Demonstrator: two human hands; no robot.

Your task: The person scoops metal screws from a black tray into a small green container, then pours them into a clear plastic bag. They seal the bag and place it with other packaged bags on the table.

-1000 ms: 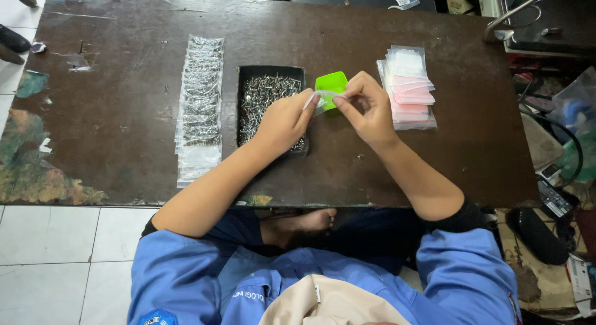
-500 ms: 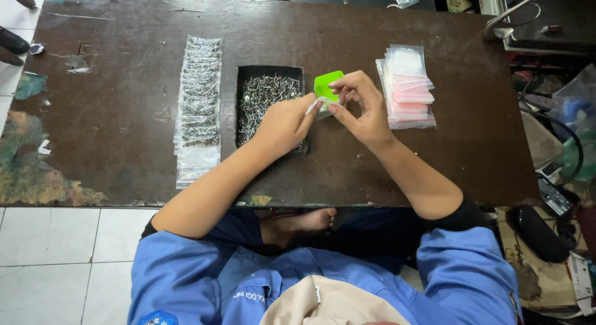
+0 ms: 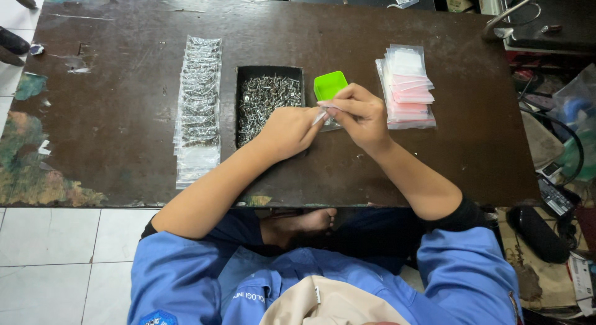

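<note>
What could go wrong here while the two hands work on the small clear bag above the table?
1. The left hand and right hand pinch a small clear bag between fingertips; it could slip and spill its contents.
2. The left forearm lies over the black tray of screws; a nudge might scatter them.
3. The green scoop sits just behind the hands and could be knocked.

dark brown table (image 3: pixel 124 145) | screw tray (image 3: pixel 268 101) | bagged-screw row (image 3: pixel 198 108) | pink-white bag stack (image 3: pixel 406 86) | green scoop (image 3: pixel 329 84)
</note>
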